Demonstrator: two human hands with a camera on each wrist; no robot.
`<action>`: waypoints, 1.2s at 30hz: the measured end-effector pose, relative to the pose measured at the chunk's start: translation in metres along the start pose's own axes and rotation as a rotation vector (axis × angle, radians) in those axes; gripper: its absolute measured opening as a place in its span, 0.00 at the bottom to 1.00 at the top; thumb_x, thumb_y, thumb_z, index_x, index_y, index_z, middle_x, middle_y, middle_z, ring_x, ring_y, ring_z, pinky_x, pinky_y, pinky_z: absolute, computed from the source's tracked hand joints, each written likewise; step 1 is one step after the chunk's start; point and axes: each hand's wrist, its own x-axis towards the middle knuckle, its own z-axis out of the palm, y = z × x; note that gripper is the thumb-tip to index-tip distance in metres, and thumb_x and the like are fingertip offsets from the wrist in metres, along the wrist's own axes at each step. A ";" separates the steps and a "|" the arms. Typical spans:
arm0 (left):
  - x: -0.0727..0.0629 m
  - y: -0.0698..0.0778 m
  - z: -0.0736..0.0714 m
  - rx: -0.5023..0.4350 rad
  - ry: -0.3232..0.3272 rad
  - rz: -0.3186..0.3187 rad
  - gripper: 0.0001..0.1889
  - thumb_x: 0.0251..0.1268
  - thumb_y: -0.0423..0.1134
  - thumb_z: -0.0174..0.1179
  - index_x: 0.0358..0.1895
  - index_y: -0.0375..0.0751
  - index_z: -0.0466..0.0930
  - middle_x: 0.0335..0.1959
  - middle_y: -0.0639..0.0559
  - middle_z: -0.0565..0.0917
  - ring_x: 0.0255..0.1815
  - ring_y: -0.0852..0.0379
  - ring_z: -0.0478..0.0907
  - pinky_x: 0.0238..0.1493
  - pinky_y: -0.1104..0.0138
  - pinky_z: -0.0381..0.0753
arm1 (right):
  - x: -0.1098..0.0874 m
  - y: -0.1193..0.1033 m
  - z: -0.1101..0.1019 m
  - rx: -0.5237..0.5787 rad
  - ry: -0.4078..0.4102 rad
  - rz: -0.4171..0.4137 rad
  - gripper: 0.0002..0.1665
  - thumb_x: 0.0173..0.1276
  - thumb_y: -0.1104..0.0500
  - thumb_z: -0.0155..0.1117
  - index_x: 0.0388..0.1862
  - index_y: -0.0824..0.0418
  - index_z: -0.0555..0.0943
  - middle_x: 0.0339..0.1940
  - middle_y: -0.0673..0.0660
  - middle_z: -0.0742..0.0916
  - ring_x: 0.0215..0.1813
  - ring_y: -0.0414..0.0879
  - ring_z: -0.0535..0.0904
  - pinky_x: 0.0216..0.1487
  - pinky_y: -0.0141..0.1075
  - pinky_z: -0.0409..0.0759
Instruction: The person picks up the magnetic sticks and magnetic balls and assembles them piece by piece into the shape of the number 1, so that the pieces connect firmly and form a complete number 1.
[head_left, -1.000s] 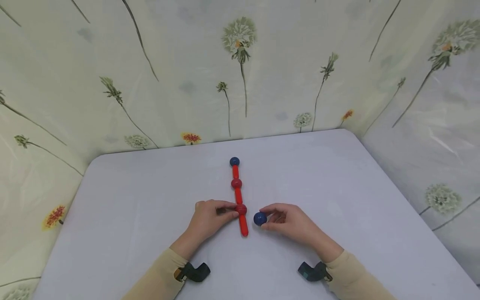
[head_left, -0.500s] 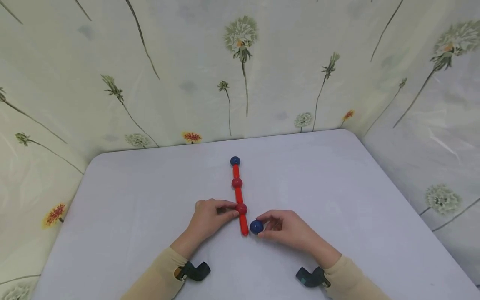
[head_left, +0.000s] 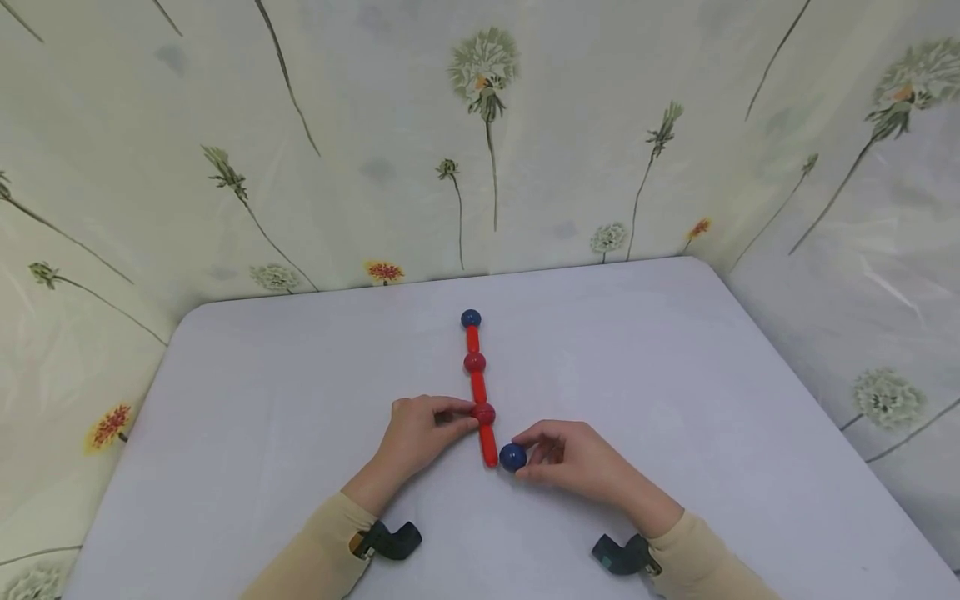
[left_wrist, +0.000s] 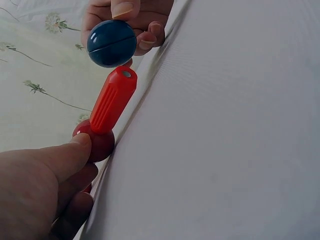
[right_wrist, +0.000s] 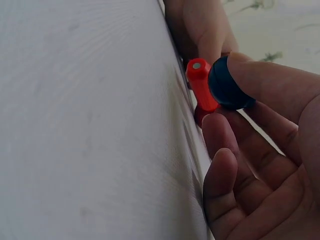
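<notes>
A straight chain of red rods and balls lies on the table, running away from me. At its far end is a blue ball, then a red ball, and closer to me another red ball. My left hand pinches this nearer red ball between thumb and fingers. From it a red rod points towards me, its bare end showing a small metallic dot in both wrist views. My right hand holds a second blue ball by its fingertips, close beside that rod end; whether they touch I cannot tell.
The table has a white cover. Behind it and along the sides hangs a dandelion-printed cloth. Dark curved devices sit on the left wrist and the right wrist.
The right hand has brought its blue ball towards me and slightly left, down to the rod's bare end, and over the last half second stays there. The left hand keeps its hold on the red ball.
</notes>
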 end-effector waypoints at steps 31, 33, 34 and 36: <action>0.001 0.003 0.000 0.010 -0.008 -0.047 0.14 0.60 0.52 0.69 0.49 0.61 0.88 0.36 0.72 0.85 0.42 0.67 0.81 0.50 0.56 0.62 | -0.002 0.001 0.012 -0.065 0.000 -0.083 0.21 0.55 0.38 0.75 0.47 0.40 0.86 0.31 0.37 0.85 0.31 0.37 0.80 0.31 0.33 0.78; 0.001 0.003 0.000 0.008 -0.009 -0.049 0.14 0.60 0.53 0.69 0.49 0.61 0.88 0.35 0.72 0.85 0.42 0.67 0.81 0.50 0.56 0.62 | -0.002 0.001 0.012 -0.069 -0.004 -0.087 0.22 0.55 0.38 0.75 0.47 0.41 0.86 0.31 0.37 0.85 0.32 0.37 0.80 0.31 0.33 0.78; 0.001 0.003 0.000 0.008 -0.009 -0.049 0.14 0.60 0.53 0.69 0.49 0.61 0.88 0.35 0.72 0.85 0.41 0.67 0.81 0.49 0.56 0.62 | -0.002 0.001 0.012 -0.073 -0.005 -0.088 0.22 0.55 0.38 0.75 0.47 0.41 0.86 0.31 0.37 0.85 0.32 0.37 0.80 0.31 0.33 0.78; 0.001 0.002 0.001 0.008 -0.008 -0.048 0.14 0.60 0.53 0.69 0.49 0.61 0.88 0.35 0.72 0.85 0.41 0.67 0.80 0.50 0.56 0.62 | -0.002 0.001 0.012 -0.076 -0.006 -0.091 0.21 0.55 0.38 0.75 0.47 0.41 0.85 0.31 0.37 0.85 0.32 0.37 0.80 0.31 0.33 0.78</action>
